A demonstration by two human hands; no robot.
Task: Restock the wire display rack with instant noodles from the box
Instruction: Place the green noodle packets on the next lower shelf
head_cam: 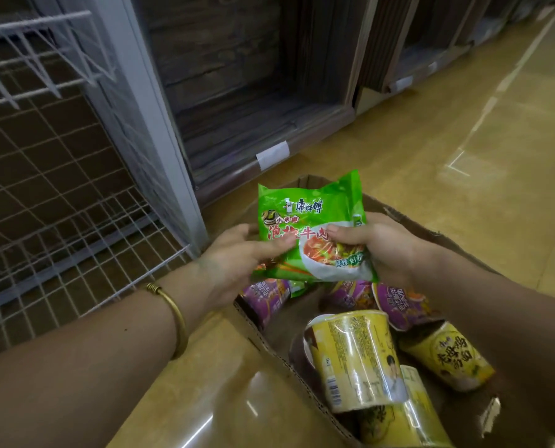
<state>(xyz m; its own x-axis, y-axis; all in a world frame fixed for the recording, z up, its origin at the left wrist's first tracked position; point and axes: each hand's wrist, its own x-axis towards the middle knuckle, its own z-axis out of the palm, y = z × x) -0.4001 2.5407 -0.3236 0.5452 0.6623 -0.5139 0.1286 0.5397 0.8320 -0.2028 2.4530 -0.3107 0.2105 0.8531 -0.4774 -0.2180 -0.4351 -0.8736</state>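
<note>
Cardboard box (pixel 269 345) on glossy tan floor (pixel 463 124), flaps open, just right of white wire display rack (pixel 59 205). Dark wooden shelving (pixel 237 92) beyond, white label (pixel 273 155) on its lower front edge. Inside box: yellow noodle cups (pixel 353 360) on their sides toward near end, purple noodle containers (pixel 402 305) at middle, partly hidden under packet. Gold bangle (pixel 172 318) on left wrist.

Green noodle packet (pixel 308 227) held above far end of box, clear of rack, by both hands. Left hand (pixel 234 263) gripping lower left edge, thumb pressed on printed face, fingers curled beneath. Right hand (pixel 383 247) pinching right edge, thumb on face, fingers behind.

Printed face turned up toward camera; long axis running away from person, top seal toward shelving, tilted slightly right.
</note>
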